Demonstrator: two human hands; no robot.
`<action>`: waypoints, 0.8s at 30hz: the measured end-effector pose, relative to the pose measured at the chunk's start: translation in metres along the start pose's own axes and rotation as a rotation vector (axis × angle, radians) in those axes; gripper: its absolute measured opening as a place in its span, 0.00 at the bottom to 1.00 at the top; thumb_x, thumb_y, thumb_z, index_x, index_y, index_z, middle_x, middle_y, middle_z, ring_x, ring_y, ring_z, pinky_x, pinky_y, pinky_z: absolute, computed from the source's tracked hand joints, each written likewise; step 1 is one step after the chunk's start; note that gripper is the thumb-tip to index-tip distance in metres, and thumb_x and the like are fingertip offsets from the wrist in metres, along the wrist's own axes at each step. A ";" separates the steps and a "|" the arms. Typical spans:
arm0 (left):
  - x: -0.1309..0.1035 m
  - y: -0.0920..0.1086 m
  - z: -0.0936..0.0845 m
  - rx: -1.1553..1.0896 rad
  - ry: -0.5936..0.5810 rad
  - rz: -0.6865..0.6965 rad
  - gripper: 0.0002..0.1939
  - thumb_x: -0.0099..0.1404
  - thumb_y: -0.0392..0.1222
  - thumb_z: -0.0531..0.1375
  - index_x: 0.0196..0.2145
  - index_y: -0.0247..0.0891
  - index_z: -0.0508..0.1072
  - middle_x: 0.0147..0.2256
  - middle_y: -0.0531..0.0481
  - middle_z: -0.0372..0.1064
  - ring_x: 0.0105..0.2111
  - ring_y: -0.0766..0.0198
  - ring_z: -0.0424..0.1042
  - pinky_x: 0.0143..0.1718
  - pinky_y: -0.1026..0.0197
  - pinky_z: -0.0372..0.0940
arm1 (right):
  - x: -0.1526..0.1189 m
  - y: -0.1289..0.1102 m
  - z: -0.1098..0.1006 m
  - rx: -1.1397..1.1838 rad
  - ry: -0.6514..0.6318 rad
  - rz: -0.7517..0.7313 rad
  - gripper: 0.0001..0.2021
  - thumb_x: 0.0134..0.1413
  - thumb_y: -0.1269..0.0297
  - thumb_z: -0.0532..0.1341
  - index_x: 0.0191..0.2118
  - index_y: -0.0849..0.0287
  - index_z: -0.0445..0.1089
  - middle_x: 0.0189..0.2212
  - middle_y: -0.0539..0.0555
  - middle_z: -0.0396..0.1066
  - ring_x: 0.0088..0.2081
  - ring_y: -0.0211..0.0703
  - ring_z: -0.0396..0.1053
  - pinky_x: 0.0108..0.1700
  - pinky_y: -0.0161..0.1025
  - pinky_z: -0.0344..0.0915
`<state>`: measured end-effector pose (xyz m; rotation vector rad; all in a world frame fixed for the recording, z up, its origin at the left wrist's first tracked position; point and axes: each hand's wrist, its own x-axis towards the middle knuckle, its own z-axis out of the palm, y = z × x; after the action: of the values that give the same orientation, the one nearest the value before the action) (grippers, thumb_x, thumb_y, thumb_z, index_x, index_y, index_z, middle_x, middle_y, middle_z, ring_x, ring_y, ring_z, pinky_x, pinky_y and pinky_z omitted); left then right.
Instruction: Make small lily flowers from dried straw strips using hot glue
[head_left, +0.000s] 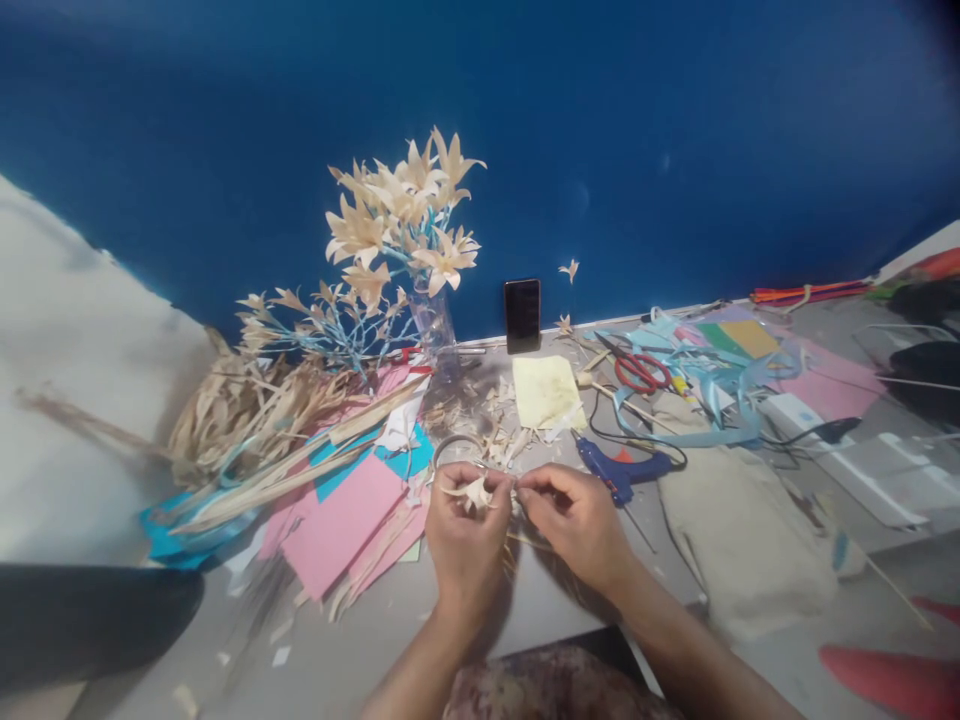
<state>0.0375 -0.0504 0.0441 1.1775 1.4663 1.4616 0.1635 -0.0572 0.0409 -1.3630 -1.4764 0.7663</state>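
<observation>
My left hand is closed around a cream husk flower, its petals showing between thumb and fingers. Close beside it, my right hand pinches at the flower's base or stem; what sits between its fingertips is too small to make out. Both hands nearly touch, just above the grey table. Beyond them lie pale husk scraps and a roll of tape or ring. A blue glue gun rests right of my right hand.
Finished husk flowers stand in a clear vase by the blue wall. A phone leans there. Dried husks and pink paper lie left; red-handled scissors, light-blue ribbon and beige cloth lie right.
</observation>
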 end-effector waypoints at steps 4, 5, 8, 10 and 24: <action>-0.005 -0.009 -0.003 0.116 0.033 0.238 0.07 0.56 0.39 0.66 0.30 0.40 0.70 0.29 0.49 0.74 0.32 0.59 0.75 0.34 0.60 0.68 | 0.000 -0.007 -0.002 -0.001 -0.023 0.027 0.09 0.54 0.69 0.60 0.29 0.60 0.78 0.23 0.51 0.75 0.25 0.38 0.68 0.28 0.32 0.62; -0.006 -0.011 -0.003 0.108 0.022 0.292 0.06 0.57 0.39 0.66 0.30 0.41 0.71 0.30 0.49 0.74 0.33 0.58 0.75 0.36 0.59 0.68 | 0.000 -0.009 -0.002 -0.003 -0.029 0.037 0.09 0.54 0.69 0.59 0.28 0.60 0.77 0.22 0.51 0.75 0.25 0.38 0.68 0.29 0.32 0.62; -0.008 -0.014 -0.004 0.080 -0.020 0.387 0.06 0.56 0.36 0.66 0.30 0.41 0.71 0.29 0.49 0.75 0.34 0.57 0.76 0.39 0.57 0.68 | -0.001 -0.012 -0.001 -0.006 -0.020 0.066 0.10 0.51 0.71 0.59 0.23 0.60 0.74 0.20 0.50 0.73 0.24 0.38 0.67 0.28 0.32 0.61; -0.009 -0.015 -0.003 0.067 -0.026 0.396 0.06 0.57 0.36 0.65 0.30 0.41 0.70 0.29 0.49 0.75 0.34 0.57 0.76 0.39 0.57 0.67 | -0.001 -0.011 0.002 -0.003 0.031 0.061 0.09 0.48 0.72 0.59 0.20 0.60 0.71 0.19 0.49 0.70 0.23 0.37 0.65 0.27 0.31 0.59; 0.001 -0.003 -0.003 -0.267 -0.170 -0.230 0.14 0.54 0.37 0.66 0.34 0.41 0.64 0.27 0.55 0.72 0.27 0.64 0.71 0.32 0.63 0.66 | -0.004 0.000 0.011 0.108 0.097 -0.043 0.09 0.48 0.72 0.57 0.20 0.59 0.66 0.17 0.46 0.62 0.21 0.35 0.58 0.25 0.32 0.55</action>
<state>0.0343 -0.0506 0.0413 0.9136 1.2052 1.3173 0.1532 -0.0589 0.0362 -1.2654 -1.3653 0.7321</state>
